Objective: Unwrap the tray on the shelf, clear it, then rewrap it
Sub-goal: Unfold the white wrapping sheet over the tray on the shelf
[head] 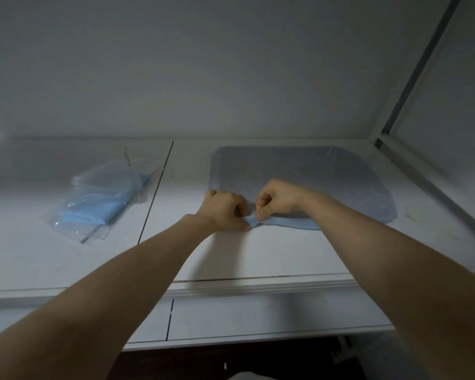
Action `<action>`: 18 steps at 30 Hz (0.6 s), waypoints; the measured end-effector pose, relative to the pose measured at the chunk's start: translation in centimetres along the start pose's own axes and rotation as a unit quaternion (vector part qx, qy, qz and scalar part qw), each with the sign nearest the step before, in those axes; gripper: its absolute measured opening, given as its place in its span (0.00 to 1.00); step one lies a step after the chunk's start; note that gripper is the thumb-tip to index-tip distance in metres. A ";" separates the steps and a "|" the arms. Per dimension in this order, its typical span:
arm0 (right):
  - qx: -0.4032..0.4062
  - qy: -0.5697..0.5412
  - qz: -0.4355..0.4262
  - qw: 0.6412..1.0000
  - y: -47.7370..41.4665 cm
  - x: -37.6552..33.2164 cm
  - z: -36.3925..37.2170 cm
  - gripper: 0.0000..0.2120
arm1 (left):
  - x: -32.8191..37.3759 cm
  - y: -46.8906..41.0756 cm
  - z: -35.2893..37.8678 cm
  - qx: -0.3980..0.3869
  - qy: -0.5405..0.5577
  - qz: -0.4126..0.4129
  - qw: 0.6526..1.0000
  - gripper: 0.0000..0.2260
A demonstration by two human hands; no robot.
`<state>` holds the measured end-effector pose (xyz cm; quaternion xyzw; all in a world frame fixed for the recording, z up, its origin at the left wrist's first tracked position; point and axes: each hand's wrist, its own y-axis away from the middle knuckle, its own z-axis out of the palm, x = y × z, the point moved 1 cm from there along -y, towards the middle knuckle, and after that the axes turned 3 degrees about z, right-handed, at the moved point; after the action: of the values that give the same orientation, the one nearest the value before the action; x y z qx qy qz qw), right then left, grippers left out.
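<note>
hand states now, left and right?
left hand: closed, gripping the near edge of the blue wrap.
right hand: closed, pinching the same edge.

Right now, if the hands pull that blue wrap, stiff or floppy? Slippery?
Probably floppy: the wrap bunches into a soft fold where the left hand and right hand pinch it. Likely thin and light, since it drapes round the corners and lies flat on the shelf. Slip can't be judged; both pinches seem to hold.

One wrapped tray (313,171), one plastic bag (99,196), two hands: left hand (225,211), right hand (277,198).
</note>
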<state>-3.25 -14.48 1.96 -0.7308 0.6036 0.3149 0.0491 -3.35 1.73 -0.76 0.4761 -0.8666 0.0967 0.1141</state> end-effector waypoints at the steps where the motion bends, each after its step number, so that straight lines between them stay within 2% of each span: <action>1: 0.001 -0.003 0.000 1.000 0.1 0.0 -0.1 0.06 | -0.1 0.1 -0.1 0.009 0.018 0.013 1.000 0.13; 4: -0.002 -0.008 0.004 1.000 0.2 0.0 -0.1 0.04 | -0.4 -0.1 -0.6 -0.014 0.083 0.022 0.996 0.10; 7: 0.013 -0.010 0.006 1.000 0.1 0.0 0.0 0.09 | -0.6 -0.4 -1.6 -0.039 0.141 -0.005 0.989 0.08; 11: 0.043 -0.038 0.010 0.998 0.0 -0.2 -0.6 0.08 | -0.3 -1.0 -2.8 -0.032 0.145 0.000 0.989 0.08; 14: 0.024 -0.042 0.009 0.999 0.0 -0.3 -0.1 0.08 | -0.6 -0.8 -2.6 -0.041 0.131 0.002 0.990 0.08; 16: 0.009 -0.025 0.008 1.000 0.0 -0.3 0.6 0.14 | -0.8 -0.3 -2.3 -0.055 0.118 -0.002 0.992 0.12; 18: 0.010 -0.007 -0.010 1.000 -0.2 -0.3 1.1 0.14 | -1.4 0.1 -2.1 -0.071 0.054 -0.012 0.996 0.20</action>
<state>-3.49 -13.65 1.17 -0.7343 0.5986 0.3136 0.0640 -2.53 3.48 0.85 0.4712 -0.8582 0.0589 0.1950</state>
